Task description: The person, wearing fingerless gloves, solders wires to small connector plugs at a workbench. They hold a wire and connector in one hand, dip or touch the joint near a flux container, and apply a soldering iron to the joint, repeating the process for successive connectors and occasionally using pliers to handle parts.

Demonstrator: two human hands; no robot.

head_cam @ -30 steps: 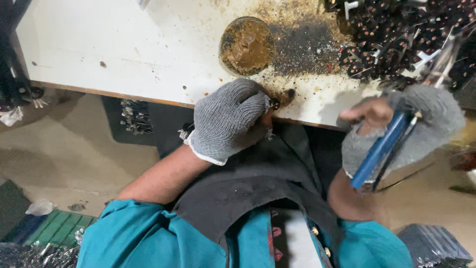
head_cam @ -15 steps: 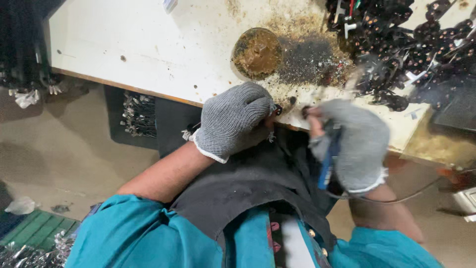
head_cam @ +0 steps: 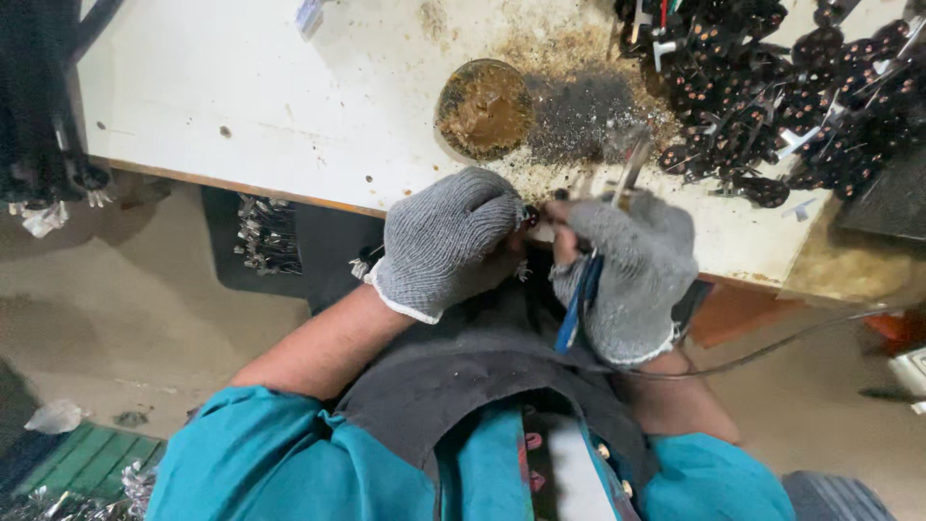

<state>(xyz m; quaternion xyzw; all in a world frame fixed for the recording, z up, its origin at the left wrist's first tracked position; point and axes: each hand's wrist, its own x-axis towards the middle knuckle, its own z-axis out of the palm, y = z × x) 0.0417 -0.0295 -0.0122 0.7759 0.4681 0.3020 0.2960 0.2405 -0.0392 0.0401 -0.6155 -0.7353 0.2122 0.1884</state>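
Observation:
My left hand (head_cam: 449,241), in a grey knit glove, is closed around a small dark part (head_cam: 530,219) at the front edge of the white worktable (head_cam: 241,106). Only the tip of that part shows, so its shape is unclear. My right hand (head_cam: 632,270), also gloved with the fingertips bare, grips a blue-handled tool (head_cam: 579,299) whose metal tip (head_cam: 632,169) points up over the table. The two hands meet at the small part.
A round tin of brownish paste (head_cam: 484,108) sits just beyond my hands, with dark debris (head_cam: 588,116) beside it. A heap of dark wired parts (head_cam: 781,87) fills the table's far right. More bundled parts (head_cam: 265,232) lie below the table, left.
My right hand has swung in from the right with the blue-handled tool and now meets my left hand at the table edge. The left hand has stayed in place.

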